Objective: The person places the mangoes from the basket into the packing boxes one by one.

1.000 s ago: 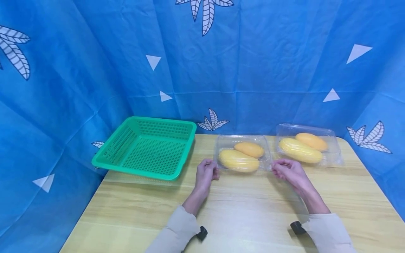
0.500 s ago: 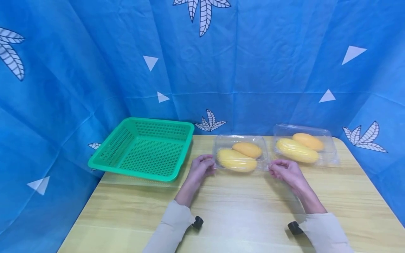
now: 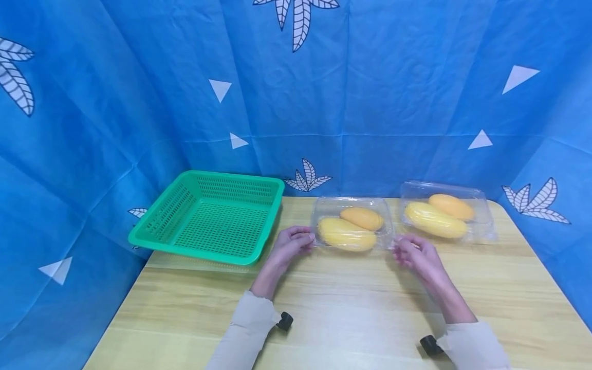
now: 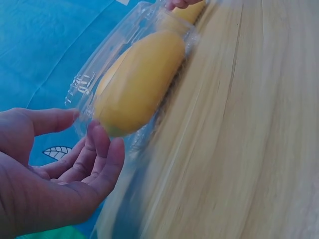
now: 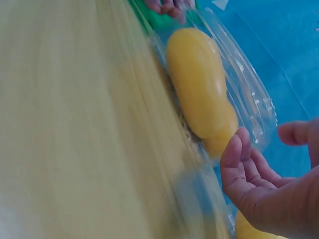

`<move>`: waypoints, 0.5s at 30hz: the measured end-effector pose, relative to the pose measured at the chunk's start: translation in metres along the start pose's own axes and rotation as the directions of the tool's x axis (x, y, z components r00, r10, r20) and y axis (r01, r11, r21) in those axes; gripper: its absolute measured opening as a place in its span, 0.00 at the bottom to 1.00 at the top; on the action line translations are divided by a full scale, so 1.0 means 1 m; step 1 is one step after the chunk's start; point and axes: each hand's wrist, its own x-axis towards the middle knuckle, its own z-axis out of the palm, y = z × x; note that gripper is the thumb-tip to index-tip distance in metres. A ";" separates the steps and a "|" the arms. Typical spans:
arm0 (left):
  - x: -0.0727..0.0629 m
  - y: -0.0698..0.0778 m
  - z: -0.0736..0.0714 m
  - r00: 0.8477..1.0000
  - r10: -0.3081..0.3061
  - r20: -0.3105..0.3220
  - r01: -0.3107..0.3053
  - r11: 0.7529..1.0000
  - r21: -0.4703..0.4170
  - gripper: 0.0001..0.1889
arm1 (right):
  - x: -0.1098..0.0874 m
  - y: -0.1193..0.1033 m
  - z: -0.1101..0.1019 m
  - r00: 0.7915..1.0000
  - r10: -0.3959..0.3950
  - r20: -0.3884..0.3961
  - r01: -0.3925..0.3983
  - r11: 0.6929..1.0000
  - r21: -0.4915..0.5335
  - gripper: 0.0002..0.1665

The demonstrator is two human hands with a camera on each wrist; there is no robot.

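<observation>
A clear plastic clamshell box point(image 3: 353, 204) lies on the wooden table, with a larger yellow mango-like fruit point(image 3: 347, 235) and a smaller orange-yellow one point(image 3: 362, 219) inside. At the box's left end is my left hand point(image 4: 65, 169); its thumb and fingers are spread, with the fingertips at the plastic. By the front right corner, my right hand point(image 5: 269, 184) has its thumb apart from loosely bent fingers, nothing pinched between them. Whether its fingertips touch the plastic, I cannot tell. In the head view, the left hand point(image 3: 289, 246) and right hand point(image 3: 420, 257) flank the box.
A second clear box point(image 3: 483, 205) with two similar fruits stands at the back right, just beyond my right hand. On the left sits a green perforated plastic basket point(image 3: 259, 257), partly over the table edge. Blue patterned cloth point(image 3: 370, 103) hangs behind and beside the wooden table point(image 3: 342, 308).
My left hand has shifted slightly left and its fingers have loosened at the box's end. The right hand's pinch at the corner has loosened. The box keeps its place on the table.
</observation>
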 end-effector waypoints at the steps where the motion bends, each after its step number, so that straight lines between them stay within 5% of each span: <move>1: 0.000 0.000 -0.001 1.000 0.001 0.003 -0.001 1.000 -0.001 0.19 | -0.001 0.000 0.002 1.000 0.005 -0.002 -0.005 1.000 0.015 0.32; 15: 0.003 -0.001 -0.006 0.999 -0.007 0.054 0.011 0.997 -0.075 0.20 | -0.019 0.013 0.036 0.996 0.028 0.083 -0.046 0.972 0.228 0.34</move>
